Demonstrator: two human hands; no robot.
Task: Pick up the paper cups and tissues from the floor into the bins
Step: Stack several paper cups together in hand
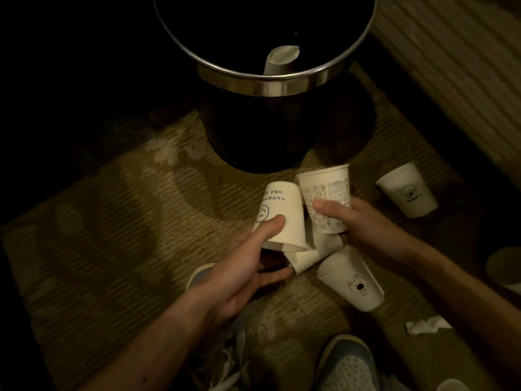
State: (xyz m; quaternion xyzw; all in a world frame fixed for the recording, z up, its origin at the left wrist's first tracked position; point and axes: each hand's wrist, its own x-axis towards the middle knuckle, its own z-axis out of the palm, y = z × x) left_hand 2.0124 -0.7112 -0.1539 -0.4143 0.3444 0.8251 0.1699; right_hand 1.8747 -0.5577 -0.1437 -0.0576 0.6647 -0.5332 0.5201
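My left hand (pixel 248 266) grips a white paper cup with a smiley face (pixel 284 210), thumb on its side. My right hand (pixel 358 224) holds a patterned paper cup (pixel 327 193) beside it. Both cups are just in front of a black bin with a steel rim (pixel 282 83); one cup (pixel 279 62) lies inside it. More cups lie under and between my hands (pixel 307 256). A cup with a dog drawing (pixel 352 280) lies on the carpet below my right hand. Another printed cup (pixel 407 190) stands to the right. A crumpled tissue (pixel 427 324) lies at lower right.
My shoes (pixel 349 365) are at the bottom, with shredded paper (pixel 228 362) by them. A cup rim (pixel 454 385) shows at the bottom right edge, and a dark round object (pixel 504 266) sits at the right edge. A ribbed wall or step (pixel 451 66) runs along the upper right. The left side is dark.
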